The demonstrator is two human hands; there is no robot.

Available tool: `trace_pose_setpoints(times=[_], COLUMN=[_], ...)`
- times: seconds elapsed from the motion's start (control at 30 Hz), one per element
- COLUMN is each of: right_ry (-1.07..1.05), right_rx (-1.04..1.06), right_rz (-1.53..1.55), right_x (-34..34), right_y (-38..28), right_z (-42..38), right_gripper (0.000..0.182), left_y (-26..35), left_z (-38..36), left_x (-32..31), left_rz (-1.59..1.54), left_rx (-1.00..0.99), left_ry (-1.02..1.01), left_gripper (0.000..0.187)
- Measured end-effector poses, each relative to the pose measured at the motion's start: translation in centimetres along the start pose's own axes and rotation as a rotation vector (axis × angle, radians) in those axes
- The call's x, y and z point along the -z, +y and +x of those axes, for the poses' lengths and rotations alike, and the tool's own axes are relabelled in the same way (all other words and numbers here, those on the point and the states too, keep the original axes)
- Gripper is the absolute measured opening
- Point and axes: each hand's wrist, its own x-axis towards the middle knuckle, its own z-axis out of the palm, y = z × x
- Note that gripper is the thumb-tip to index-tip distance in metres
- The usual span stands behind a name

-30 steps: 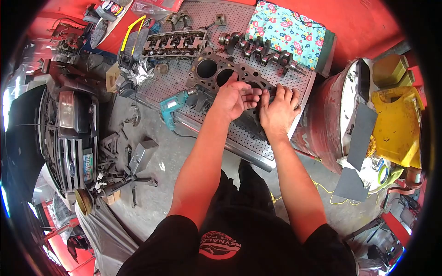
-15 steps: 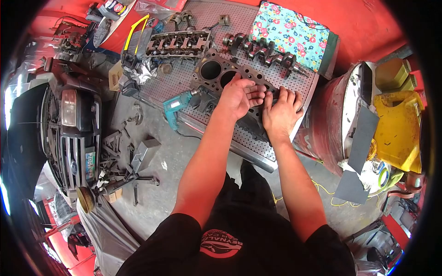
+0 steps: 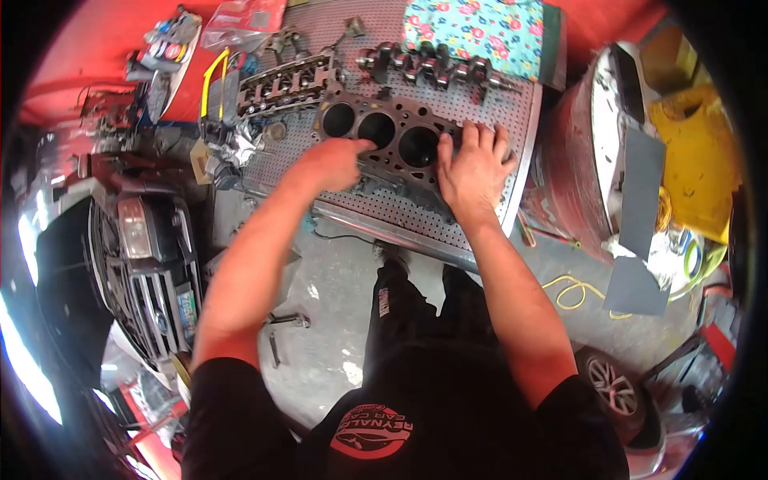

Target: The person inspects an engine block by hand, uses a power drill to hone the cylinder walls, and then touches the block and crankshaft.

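Note:
A dark engine block [image 3: 387, 164] lies on the perforated metal bench top, its round cylinder bores facing up. My left hand [image 3: 330, 165] reaches over the near left side of the block. Its index finger is stretched out at the near rim of the middle bore, and the other fingers are curled with nothing visible in them. My right hand [image 3: 478, 166] rests palm down on the block's right end, fingers spread, covering that part. Beyond the block lies a crankshaft [image 3: 436, 66]. To the left of it sits a cylinder head [image 3: 288, 83].
A flowered cloth [image 3: 480, 32] lies at the bench's back right. Pistons [image 3: 286, 44] stand at the back. A large red drum [image 3: 574, 156] is right of the bench. At left are a yellow-framed hacksaw [image 3: 210, 84] and a vehicle front [image 3: 148, 264]. A yellow cord [image 3: 572, 292] runs over the floor.
My left hand has moved left and turned from raised, loosely curled fingers to a pointing finger at a bore. My right hand stays on the block. The view has shifted, and my left arm now hides most of the drill.

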Motion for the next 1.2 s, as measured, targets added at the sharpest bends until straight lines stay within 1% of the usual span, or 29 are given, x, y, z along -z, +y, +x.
trace_pose_setpoints(times=[0.07,0.17,0.23,0.27,0.3,0.4,0.43,0.47,0.53,0.57,0.63,0.67,0.7,0.73,0.77,0.8,0.83,0.87,0.9,0.93,0.97,1.0,1.07,1.1,1.13,1.17,1.2], right_ry=[0.006,-0.019,-0.018,-0.012,-0.003,0.029,0.048,0.069,0.1,0.133,0.205,0.268,0.263,0.251,0.173,-0.032,-0.131,-0.225,-0.356,-0.474,-0.563,-0.535,-0.471,-0.388,-0.301,-0.2,-0.083], right_rx=[-0.005,-0.027,-0.033,-0.032,-0.028,-0.041,-0.046,-0.045,-0.066,-0.069,-0.049,0.006,0.053,0.093,0.166,0.086,-0.013,-0.123,-0.381,-0.638,-0.817,-0.848,-0.883,-0.861,-0.845,-0.87,-0.854], right_rz=[0.007,-0.004,0.005,0.008,0.012,0.023,0.027,0.029,-0.002,-0.031,-0.055,-0.084,-0.089,-0.097,-0.093,0.129,0.169,0.21,0.53,0.857,1.127,1.23,1.459,1.517,1.573,1.634,1.659], right_x=[0.0,0.2,0.2,0.2,0.1,-0.2,-0.4,-0.5,-0.9,-0.9,-0.6,-0.5,-0.4,-0.1,0.5,0.4,0.4,0.3,-0.9,-2.3,-2.9,-4.1,-7.8,-8.8,-9.2,-9.6,-9.9], right_y=[-0.1,-0.2,-0.3,-0.2,-0.2,0.0,0.0,0.0,0.2,0.1,0.0,-0.2,-0.3,-1.2,-3.1,-5.6,-9.2,-13.0,-15.0,-16.7,-18.5,-19.1,-18.6,-19.0,-19.7,-20.3,-21.3], right_z=[0.0,0.1,0.2,0.1,0.1,0.0,0.0,0.1,0.1,0.0,-0.1,-0.3,-0.5,-1.0,-1.7,-2.3,-3.2,-4.0,-3.8,-3.1,-2.2,-1.5,0.4,1.2,1.5,1.8,2.0], right_gripper=[0.05,0.051,0.051,0.05,0.05,0.05,0.05,0.05,0.056,0.058,0.062,0.059,0.058,0.057,0.055,0.059,0.062,0.065,0.062,0.06,0.031,0.027,0.019,0.018,0.017,0.016,0.016], left_y=[1.8,0.8,-0.5,-0.9,-0.9,0.6,-3.9,-3.4,-1.4,-1.7,-3.2,-4.9,-7.1,-9.2,-11.5,-13.8,-15.4,-17.3,-18.7,-21.6,-21.8,-23.0,-25.2,-26.2,-26.7,-28.0,-29.4], left_z=[-0.7,1.3,2.1,2.3,2.4,0.0,0.2,-0.5,-4.2,-6.3,-10.5,-12.5,-14.4,-16.5,-18.5,-20.6,-23.0,-25.5,-28.3,-31.6,-35.0,-38.0,-41.4,-42.7,-43.2,-43.3,-43.3], left_x=[5.3,7.2,7.8,7.8,8.0,7.6,3.1,3.4,3.4,2.4,-1.4,-4.9,-9.4,-14.7,-20.2,-25.6,-31.1,-37.9,-42.0,-50.6,-50.3,-53.0,-54.9,-55.7,-53.8,-54.0,-53.6], left_rz=[0.296,0.657,0.83,0.911,0.867,0.436,0.031,-0.327,-1.05,-1.129,-1.301,-1.316,-1.335,-1.277,-1.217,-1.183,-1.093,-0.916,-0.769,-0.827,-1.29,-1.405,-1.5,-1.534,-1.523,-1.655,-1.784], left_rx=[0.097,0.029,-0.13,-0.214,-0.204,-0.082,-0.332,-0.229,-0.022,-0.025,-0.038,0.008,0.055,0.091,0.123,0.244,0.389,0.47,0.523,0.551,0.755,0.841,1.004,1.036,1.045,1.042,1.037], left_ry=[-0.236,-0.241,-0.155,-0.11,-0.139,-0.304,-0.114,-0.186,-0.326,-0.215,0.015,0.062,0.108,0.15,0.187,0.09,0.01,0.005,-0.07,-0.192,-0.278,-0.306,-0.475,-0.471,-0.444,-0.391,-0.333], left_gripper=[0.072,0.069,0.06,0.057,0.061,0.07,0.08,0.076,0.069,0.067,0.063,0.062,0.061,0.057,0.053,0.055,0.057,0.057,0.056,0.053,0.044,0.032,0.02,0.016,0.017,0.02,0.024])
